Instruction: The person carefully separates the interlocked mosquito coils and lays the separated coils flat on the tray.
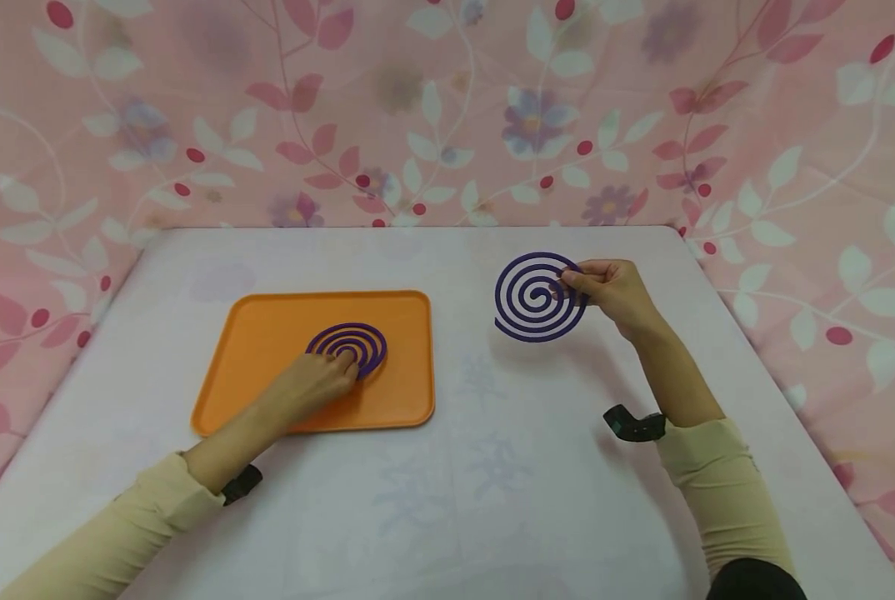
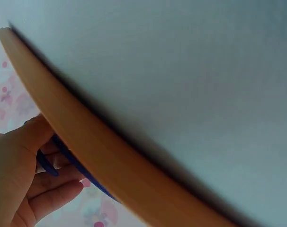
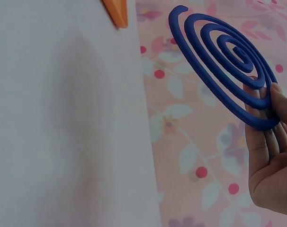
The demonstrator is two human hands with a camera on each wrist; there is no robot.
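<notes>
A dark purple-blue mosquito coil (image 1: 541,294) is held up above the right side of the table by my right hand (image 1: 614,292). The thumb and fingers pinch its outer rings at the right edge. In the right wrist view the coil (image 3: 214,64) appears tilted, its loose outer end at the top. Over the orange tray (image 1: 402,367), my left hand (image 1: 320,383) grips a second similar coil (image 1: 347,326) near its middle. The left wrist view shows thumb and fingers around this coil (image 2: 82,168), partly hidden behind the tray's rim (image 2: 101,146).
The tray lies on the left half of a white-covered table (image 1: 447,517). A pink floral cloth (image 1: 447,108) rises behind the table and along both sides. Small black devices are worn on the left wrist (image 1: 242,485) and right wrist (image 1: 635,423).
</notes>
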